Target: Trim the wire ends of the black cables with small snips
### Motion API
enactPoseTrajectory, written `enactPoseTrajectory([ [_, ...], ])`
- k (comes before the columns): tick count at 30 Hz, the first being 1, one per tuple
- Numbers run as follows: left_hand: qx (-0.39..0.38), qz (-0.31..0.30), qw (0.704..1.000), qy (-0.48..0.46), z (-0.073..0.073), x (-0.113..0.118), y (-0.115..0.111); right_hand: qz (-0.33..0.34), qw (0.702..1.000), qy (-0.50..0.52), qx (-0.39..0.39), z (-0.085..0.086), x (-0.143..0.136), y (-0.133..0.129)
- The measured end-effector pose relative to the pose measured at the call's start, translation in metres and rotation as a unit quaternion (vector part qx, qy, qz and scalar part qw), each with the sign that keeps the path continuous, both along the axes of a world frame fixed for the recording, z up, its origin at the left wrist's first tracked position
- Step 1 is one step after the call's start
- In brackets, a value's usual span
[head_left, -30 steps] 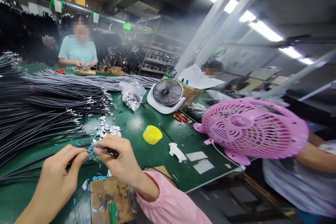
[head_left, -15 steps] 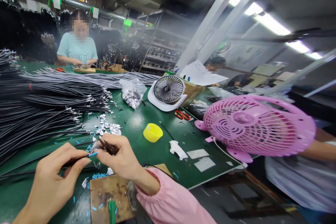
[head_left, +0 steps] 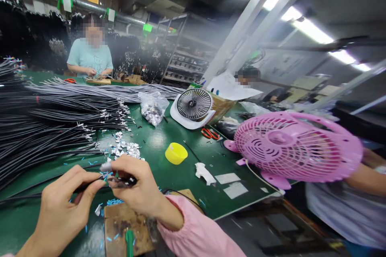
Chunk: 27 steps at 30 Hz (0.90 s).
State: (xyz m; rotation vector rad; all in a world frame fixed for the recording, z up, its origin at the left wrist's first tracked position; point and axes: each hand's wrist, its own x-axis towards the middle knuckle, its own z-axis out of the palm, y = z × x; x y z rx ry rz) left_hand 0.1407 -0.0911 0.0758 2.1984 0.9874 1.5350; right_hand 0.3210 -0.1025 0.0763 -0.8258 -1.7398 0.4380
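My left hand (head_left: 64,202) pinches the end of a black cable between thumb and forefinger. Thin blue wire ends (head_left: 105,175) stick out of it towards my other hand. My right hand (head_left: 141,186), with a grey covering on one fingertip, is closed around a dark metal two-pronged tool (head_left: 125,182); its exact kind is partly hidden by the fingers. The tool's tip is close to the wire ends; whether it touches them I cannot tell. Under the hands lie blue offcuts (head_left: 114,201) and a stained wooden block (head_left: 120,225) with a green-handled item (head_left: 129,243) on it.
Bundled black cables (head_left: 54,128) fill the left of the green table. Foil scraps (head_left: 126,149), a yellow ring-shaped tub (head_left: 176,153), orange scissors (head_left: 210,133), a white fan (head_left: 193,106) and a pink fan (head_left: 295,144) lie beyond. A co-worker (head_left: 90,56) sits across.
My right hand has turned slightly, so the tool now lies flatter, and its fingertips have shifted a little at the wire ends. My left hand keeps its pinch on the cable.
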Motion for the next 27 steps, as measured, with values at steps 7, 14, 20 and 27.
enactPoseTrajectory([
  [7,0.029,-0.002,1.0,-0.008,0.011,0.005,-0.004,-0.007,0.999,0.011,-0.04,-0.005,0.0,0.001],
  [14,0.021,0.018,1.0,-0.007,0.007,0.008,-0.003,0.01,0.97,0.078,-0.229,0.007,-0.007,0.0],
  [20,0.041,0.023,0.999,-0.005,0.005,0.008,-0.004,0.073,0.92,0.113,-0.367,0.021,-0.004,0.002],
  [27,0.005,0.019,1.0,-0.023,0.001,0.008,-0.003,0.065,0.951,0.097,-0.286,0.013,-0.005,-0.004],
])
